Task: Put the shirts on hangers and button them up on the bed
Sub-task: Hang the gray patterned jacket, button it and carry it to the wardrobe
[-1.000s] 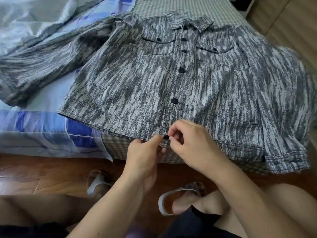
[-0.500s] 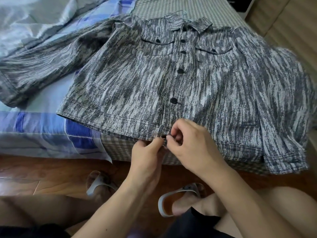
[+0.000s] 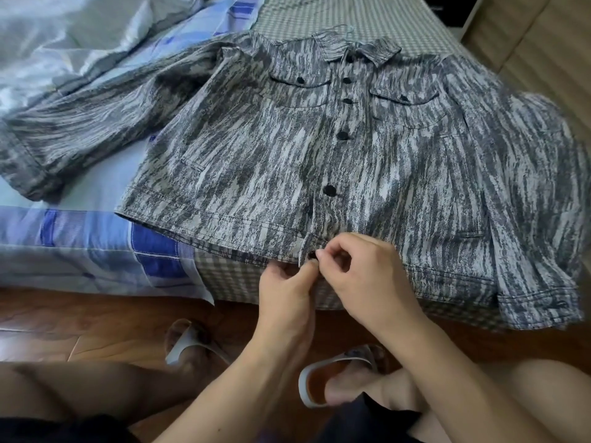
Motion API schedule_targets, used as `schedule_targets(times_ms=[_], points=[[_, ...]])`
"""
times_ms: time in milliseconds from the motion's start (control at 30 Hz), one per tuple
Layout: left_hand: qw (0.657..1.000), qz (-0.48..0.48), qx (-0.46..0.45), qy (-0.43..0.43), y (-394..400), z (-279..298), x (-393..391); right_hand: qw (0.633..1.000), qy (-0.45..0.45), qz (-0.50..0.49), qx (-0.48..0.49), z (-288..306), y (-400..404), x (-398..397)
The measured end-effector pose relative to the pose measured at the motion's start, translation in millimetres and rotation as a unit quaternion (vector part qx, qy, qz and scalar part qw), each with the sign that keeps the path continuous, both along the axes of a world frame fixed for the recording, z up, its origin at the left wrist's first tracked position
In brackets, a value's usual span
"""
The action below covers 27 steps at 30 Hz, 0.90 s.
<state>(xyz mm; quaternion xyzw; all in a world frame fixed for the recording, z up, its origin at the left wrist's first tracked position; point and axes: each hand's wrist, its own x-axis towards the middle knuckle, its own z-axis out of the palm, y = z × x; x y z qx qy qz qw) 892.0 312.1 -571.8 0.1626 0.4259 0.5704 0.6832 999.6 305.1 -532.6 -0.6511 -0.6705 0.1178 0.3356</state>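
In the head view, the shirt [image 3: 367, 161] lies flat on the bed [image 3: 351, 14], front up, with its hem at the bed edge, just under both hands. The left hand [image 3: 284, 292] pinches the hem edge of the placket from below, and the right hand [image 3: 364, 276] pinches the cloth from the other side, its fingertips [image 3: 319, 255] touching the bottom button [image 3: 311, 254]. So both hands are closed on the shirt at this lowest button. The step in hand seems to be the fastening of this last button, because the five black buttons beyond the hands look already closed up to the collar [image 3: 358, 47]. The next move probably calls for pushing the button fully through its hole while the left hand keeps the edge tight. I cannot tell if a hanger is inside; only a thin pale line shows at the collar. The shirt cloth looks thick, like denim, with grey and white streaks, dark seams and two chest pockets. To the left of the hands a blue and white quilt [image 3: 96, 244] hangs over the bed edge, smooth and soft. Under the hands is a brown wood floor [image 3: 80, 321] and pale slippers [image 3: 335, 375].
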Motion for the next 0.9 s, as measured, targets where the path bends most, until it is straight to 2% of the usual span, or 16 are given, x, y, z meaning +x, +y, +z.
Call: schedule_targets(times_ms=[133, 233, 400, 500, 600, 667, 767, 900], points=[[0.997, -0.027, 0.03, 0.06, -4.6, 2.6, -3.4, 0.997, 0.037, -0.023, -0.059, 3.0, 1.3, -0.3], [0.989, -0.029, 0.052, 0.139, -7.3, 11.2, -8.0, 0.993, 0.075, -0.038, -0.087, 8.0, 4.6, -2.3], [0.968, -0.039, 0.053, 0.242, -13.9, 17.7, -17.6, 0.988, 0.079, 0.004, -0.136, 20.3, 4.9, 6.3], [0.962, -0.032, 0.056, 0.265, -10.2, 15.2, -25.4, 0.995, 0.033, -0.005, -0.092, 20.1, 1.8, 2.7], [0.968, -0.043, 0.06, 0.239, -7.8, 17.2, -30.6, 0.997, -0.006, -0.024, -0.069, 18.5, 1.7, -1.0], [0.97, -0.056, 0.072, 0.227, -7.3, 17.3, -33.3, 0.996, 0.004, -0.028, -0.084, 19.7, 2.2, -0.4], [0.957, -0.06, 0.104, 0.266, -3.4, 14.0, -36.3, 0.988, 0.068, -0.02, -0.136, 22.5, 5.6, 1.6], [0.932, -0.06, 0.152, 0.323, -1.0, 14.9, -36.5, 0.979, 0.074, -0.012, -0.191, 23.4, 13.1, 2.9]])
